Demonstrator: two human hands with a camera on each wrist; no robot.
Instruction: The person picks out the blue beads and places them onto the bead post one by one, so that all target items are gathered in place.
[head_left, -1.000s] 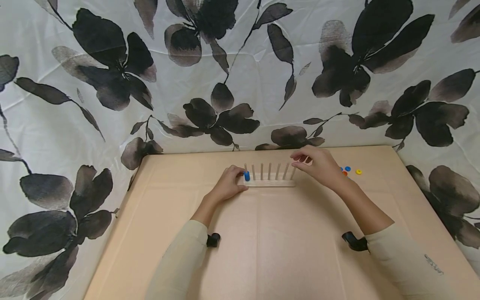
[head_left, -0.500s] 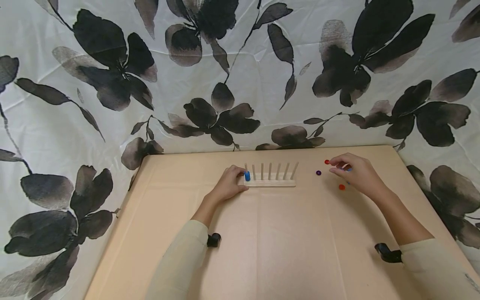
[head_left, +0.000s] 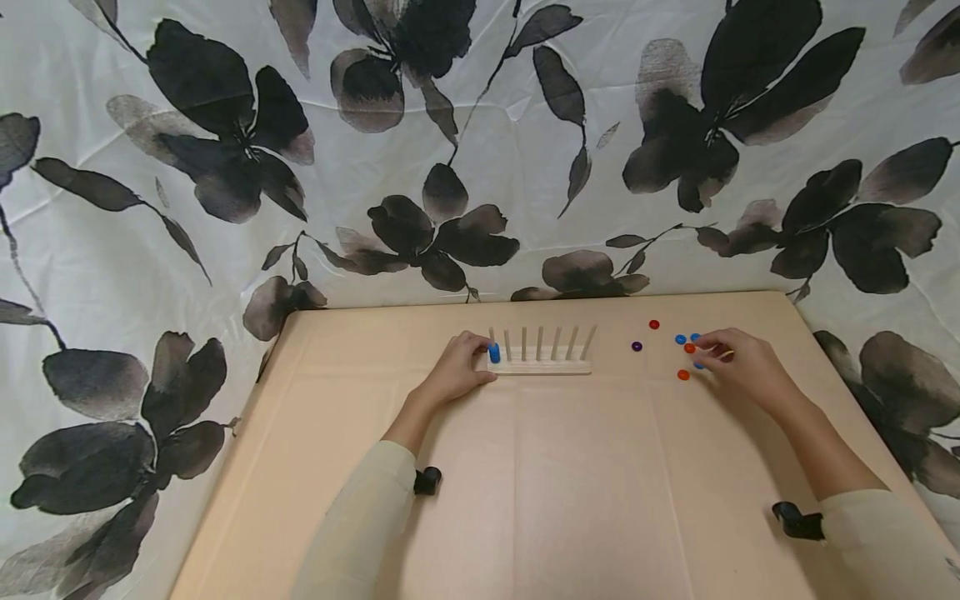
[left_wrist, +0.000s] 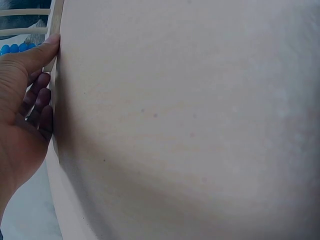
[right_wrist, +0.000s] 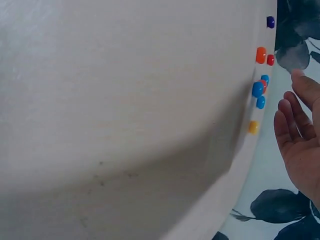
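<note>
My left hand (head_left: 456,367) grips the left end of a wooden peg rack (head_left: 540,367), thumb at its front edge. Several upright pegs stand in the rack, and blue beads (head_left: 494,353) are stacked on the leftmost one. The left wrist view shows the thumb against the rack base (left_wrist: 56,20), with the blue beads (left_wrist: 15,48) behind the hand. My right hand (head_left: 738,358) hovers at the loose beads on the right, fingertips beside an orange bead (head_left: 689,348) and blue beads (head_left: 680,339). Nothing shows between its fingers in the right wrist view, where beads (right_wrist: 257,90) lie beyond the hand.
A purple bead (head_left: 637,346), a red bead (head_left: 654,324) and another orange bead (head_left: 683,375) lie between the rack and my right hand. A yellow bead (right_wrist: 254,127) shows in the right wrist view. Floral cloth (head_left: 480,150) hangs behind the tan table (head_left: 585,483).
My right hand has moved from the rack's right end to the loose beads, then slightly farther right, uncovering blue and orange ones. The left hand and the rack stay in place.
</note>
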